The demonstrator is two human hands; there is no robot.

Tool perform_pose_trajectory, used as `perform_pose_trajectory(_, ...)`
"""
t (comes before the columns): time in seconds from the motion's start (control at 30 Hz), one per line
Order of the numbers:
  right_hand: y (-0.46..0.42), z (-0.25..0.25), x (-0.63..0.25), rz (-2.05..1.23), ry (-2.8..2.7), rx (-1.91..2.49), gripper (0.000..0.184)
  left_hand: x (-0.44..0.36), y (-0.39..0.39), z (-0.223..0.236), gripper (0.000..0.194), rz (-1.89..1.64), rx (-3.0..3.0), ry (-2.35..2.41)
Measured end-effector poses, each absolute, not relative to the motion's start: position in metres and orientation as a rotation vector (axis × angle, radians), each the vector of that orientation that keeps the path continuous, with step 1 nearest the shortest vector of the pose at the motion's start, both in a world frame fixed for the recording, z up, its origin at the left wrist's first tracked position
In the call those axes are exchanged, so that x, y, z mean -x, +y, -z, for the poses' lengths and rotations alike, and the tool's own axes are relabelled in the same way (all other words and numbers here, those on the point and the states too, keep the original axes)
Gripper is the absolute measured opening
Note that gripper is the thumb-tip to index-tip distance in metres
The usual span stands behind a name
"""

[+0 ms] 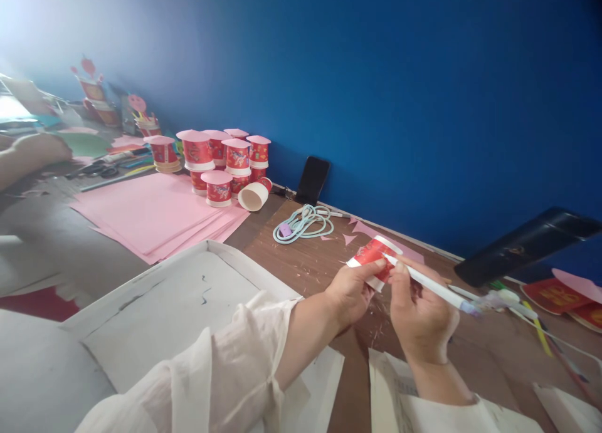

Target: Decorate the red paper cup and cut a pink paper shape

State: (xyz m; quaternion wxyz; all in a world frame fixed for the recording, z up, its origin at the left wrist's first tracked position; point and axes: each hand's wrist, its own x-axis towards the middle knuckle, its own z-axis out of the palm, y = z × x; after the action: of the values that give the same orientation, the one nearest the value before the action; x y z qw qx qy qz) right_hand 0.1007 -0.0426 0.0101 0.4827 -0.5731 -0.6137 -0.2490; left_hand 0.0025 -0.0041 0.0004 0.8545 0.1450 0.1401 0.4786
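Observation:
My left hand (350, 292) is closed round a red and white paper cup (369, 252), its thumb lying along the printed side. The cup is tilted above the brown table. In my right hand (423, 314) a white marker pen (430, 282) is pinched between thumb and fingers. Its tip points at the cup's red side; whether it touches cannot be made out. Behind the cup lies a strip of pink paper (414, 251) with small pink scraps. My right fingers partly hide the cup's lower right side.
Stacked red cups with pink paper tops (197, 151) stand by pink sheets (155, 213). One cup (254, 196) lies on its side. A coiled cable (305, 223), a phone (313, 179), a black case (527, 245) and a white box lid (179, 295) surround my hands. Another person's hand (40, 151) rests far left.

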Motion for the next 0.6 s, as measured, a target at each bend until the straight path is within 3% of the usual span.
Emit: perform_pose_trajectory(0.6,-0.0448,-0.0136,-0.0991,0.581,-1.429,1.466,0.027,-0.0017,-0.0027,-0.0015,0.020,-0.944,-0.196,0.335)
